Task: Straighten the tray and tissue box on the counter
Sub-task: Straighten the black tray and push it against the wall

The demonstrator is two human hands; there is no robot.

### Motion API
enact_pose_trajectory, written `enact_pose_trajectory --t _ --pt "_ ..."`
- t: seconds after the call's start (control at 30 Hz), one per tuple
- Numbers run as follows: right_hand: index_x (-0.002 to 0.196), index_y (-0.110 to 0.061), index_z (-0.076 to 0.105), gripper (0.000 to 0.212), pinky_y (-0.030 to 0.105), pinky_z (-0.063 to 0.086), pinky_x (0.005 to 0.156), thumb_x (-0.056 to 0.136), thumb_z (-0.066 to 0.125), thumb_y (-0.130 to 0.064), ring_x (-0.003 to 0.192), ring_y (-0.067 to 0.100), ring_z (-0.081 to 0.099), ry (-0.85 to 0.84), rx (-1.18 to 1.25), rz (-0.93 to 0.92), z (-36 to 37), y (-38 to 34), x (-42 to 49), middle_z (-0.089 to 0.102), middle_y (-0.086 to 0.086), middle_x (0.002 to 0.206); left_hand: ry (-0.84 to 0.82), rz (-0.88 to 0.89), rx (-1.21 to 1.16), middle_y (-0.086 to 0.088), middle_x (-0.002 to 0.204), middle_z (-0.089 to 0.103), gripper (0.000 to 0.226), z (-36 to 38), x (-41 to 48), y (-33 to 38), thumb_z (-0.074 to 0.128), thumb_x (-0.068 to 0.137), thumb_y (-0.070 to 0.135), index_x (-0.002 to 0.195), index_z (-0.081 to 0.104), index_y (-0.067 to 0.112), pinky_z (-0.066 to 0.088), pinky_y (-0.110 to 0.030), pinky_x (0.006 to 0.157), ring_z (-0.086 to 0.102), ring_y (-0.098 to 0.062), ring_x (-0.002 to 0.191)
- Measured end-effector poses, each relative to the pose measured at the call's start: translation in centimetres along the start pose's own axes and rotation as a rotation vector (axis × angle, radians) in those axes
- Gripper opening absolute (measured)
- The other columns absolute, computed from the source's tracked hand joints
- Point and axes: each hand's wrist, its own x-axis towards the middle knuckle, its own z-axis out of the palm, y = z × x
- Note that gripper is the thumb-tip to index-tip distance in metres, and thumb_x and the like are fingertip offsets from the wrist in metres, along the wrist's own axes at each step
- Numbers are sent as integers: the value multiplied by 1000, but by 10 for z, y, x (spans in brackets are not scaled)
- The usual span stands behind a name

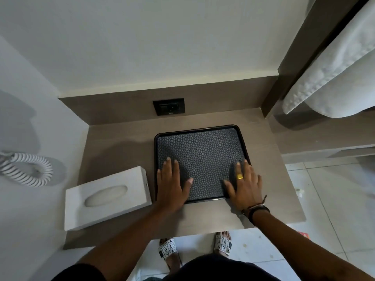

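Tray (203,157) lies on worktop (113,147), slightly turned | left hand (171,182) and right hand (244,184) flat on its near corners, fingers (168,162) spread, gripping nothing | box (107,196) just left of tray, tilted, overhanging worktop's left edge.

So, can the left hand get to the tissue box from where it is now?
Probably yes. The left hand lies flat on the tray, and the tissue box sits just beside it on the counter, with nothing between them.
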Motion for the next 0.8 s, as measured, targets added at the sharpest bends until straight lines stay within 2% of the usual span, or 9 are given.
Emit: enact_pose_trajectory --t 0.07,0.17,0.3,0.47,0.7,0.8 --pt "148 -15 36 79 62 25 108 88 35 -65 140 37 31 -72 -37 -98 9 -6 -17 29 16 157 -23 104 21 -15 164 12 84 16 -28 5 33 91 63 155 24 10 13 -49 121 13 -30 152" --pt "150 -16 33 87 65 17 111 86 27 -74 144 37 25 -184 -87 -162 22 -10 -33 25 14 160 -65 198 86 -18 160 26 82 33 -57 6 41 89 61 150 36 6 25 -52 117 29 -34 147" --pt "152 -17 28 92 64 14 113 84 25 -78 146 35 21 -246 -105 -169 31 -14 -39 20 14 161 -125 186 146 -18 160 27 82 40 -64 0 39 90 62 150 37 6 23 -53 117 31 -34 147" --pt "152 -17 27 92 64 15 113 84 23 -78 147 36 19 -225 -88 -161 31 -18 -33 20 15 161 -132 144 144 -17 161 24 82 38 -54 1 36 91 63 151 34 7 12 -50 118 26 -33 148" --pt "151 -17 31 91 65 17 113 84 25 -77 146 37 22 -186 -72 -167 32 -25 -8 22 15 160 -107 141 129 -19 158 31 82 37 -28 -3 37 89 62 148 39 6 23 -53 116 34 -36 145" --pt "151 -17 30 90 65 16 113 84 26 -77 146 36 22 -174 -77 -164 34 -28 6 21 15 160 -80 130 105 -19 159 28 83 35 -13 -5 34 90 61 150 36 4 20 -54 117 30 -36 146"
